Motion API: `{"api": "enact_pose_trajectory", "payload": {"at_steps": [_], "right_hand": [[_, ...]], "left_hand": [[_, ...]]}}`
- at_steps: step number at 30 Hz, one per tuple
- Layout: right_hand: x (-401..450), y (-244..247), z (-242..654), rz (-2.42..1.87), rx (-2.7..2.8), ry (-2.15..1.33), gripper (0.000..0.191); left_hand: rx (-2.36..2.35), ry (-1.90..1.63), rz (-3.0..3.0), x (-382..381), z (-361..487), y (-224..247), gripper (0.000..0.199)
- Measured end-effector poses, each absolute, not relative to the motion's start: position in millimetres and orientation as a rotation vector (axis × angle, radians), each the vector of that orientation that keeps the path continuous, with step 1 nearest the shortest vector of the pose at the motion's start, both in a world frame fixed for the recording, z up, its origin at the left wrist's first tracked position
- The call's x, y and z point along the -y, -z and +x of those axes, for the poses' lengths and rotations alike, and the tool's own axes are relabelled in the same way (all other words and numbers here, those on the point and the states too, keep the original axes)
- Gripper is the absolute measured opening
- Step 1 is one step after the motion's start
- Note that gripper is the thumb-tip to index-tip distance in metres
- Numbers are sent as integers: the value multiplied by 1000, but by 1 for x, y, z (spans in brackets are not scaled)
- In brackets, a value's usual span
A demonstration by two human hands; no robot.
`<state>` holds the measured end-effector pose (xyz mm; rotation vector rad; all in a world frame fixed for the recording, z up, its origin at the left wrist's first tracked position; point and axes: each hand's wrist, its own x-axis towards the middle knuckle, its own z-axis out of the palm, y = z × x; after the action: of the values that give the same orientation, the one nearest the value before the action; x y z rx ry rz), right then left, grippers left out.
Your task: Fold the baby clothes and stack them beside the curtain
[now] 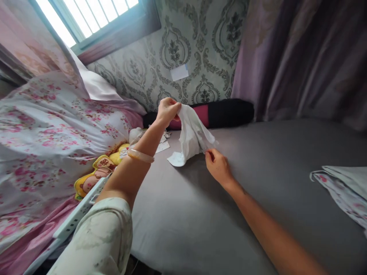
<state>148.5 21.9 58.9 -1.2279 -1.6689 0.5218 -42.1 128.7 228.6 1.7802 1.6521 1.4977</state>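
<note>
A thin white cloth garment hangs between my two hands above the grey bed sheet. My left hand pinches its upper edge, higher and farther off. Lower down, my right hand has its fingers closed on the cloth's right corner. The garment's lower left end droops close to the sheet; whether it touches, I cannot tell. Its exact kind does not show. A pale bangle circles my left wrist.
A black and magenta bolster lies along the patterned wall. Folded cloth rests at the right edge. To the left are a white plastic basket, yellow cartoon cushions and a floral cover. Curtains hang at the back right.
</note>
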Motion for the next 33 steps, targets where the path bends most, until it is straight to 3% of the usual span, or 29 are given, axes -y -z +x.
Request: {"api": "enact_pose_trajectory", "payload": {"at_steps": [4, 8, 16, 27, 33], "right_hand": [[-15, -83, 154, -1064, 1511, -640, 26], [-4, -93, 152, -1096, 1530, -624, 31], [-2, -75, 136, -1261, 1489, -508, 37], [-26, -80, 170, -1207, 1273, -452, 16], [-41, -94, 197, -1079, 1208, -558, 30]], "left_hand": [[-1458, -1544, 1648, -119, -6, -231, 27], [-1263, -1521, 1632, -109, 19, -228, 15], [-1076, -1636, 1635, -92, 45, -227, 18], [-1249, -1691, 1866, -72, 17, -224, 21], [-1391, -1650, 2118, -54, -18, -212, 37]]}}
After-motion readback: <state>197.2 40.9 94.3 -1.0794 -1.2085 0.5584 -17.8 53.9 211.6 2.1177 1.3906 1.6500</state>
